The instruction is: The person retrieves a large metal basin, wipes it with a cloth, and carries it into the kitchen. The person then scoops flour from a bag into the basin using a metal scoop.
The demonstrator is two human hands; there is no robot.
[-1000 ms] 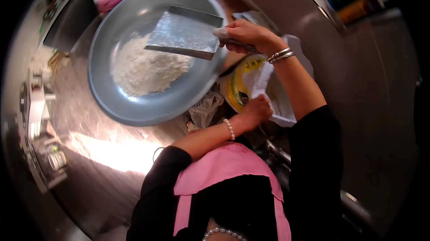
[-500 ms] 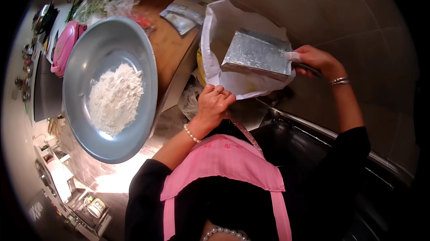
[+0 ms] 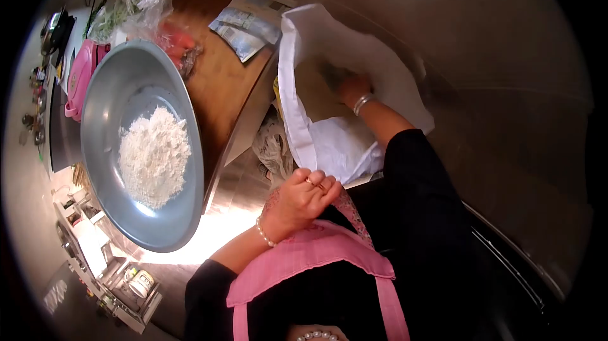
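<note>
My left hand (image 3: 301, 200) is closed on the near rim of a tall white sack (image 3: 339, 147), holding its mouth open. Deep inside the sack is my right hand (image 3: 354, 89), closed round the dark handle of a metal scoop (image 3: 332, 76). Shadow and blur hide most of the scoop. A pale powder, apparently flour, lines the sack's interior. To the left stands a wide grey-blue metal bowl (image 3: 101, 170) with a heap of white flour (image 3: 155, 157) in it.
A wooden counter (image 3: 212, 90) bears the bowl, silvery packets (image 3: 246, 30), clear plastic bags with greens (image 3: 120, 16) and a bag of red items (image 3: 177, 40). A pink case (image 3: 80, 80) lies beyond the bowl. A crumpled plastic bag (image 3: 273, 144) hangs beside the sack.
My right hand has gone from above the sack down into it, taking the scoop along. My left hand keeps its grip on the rim. The whole view has shifted slightly.
</note>
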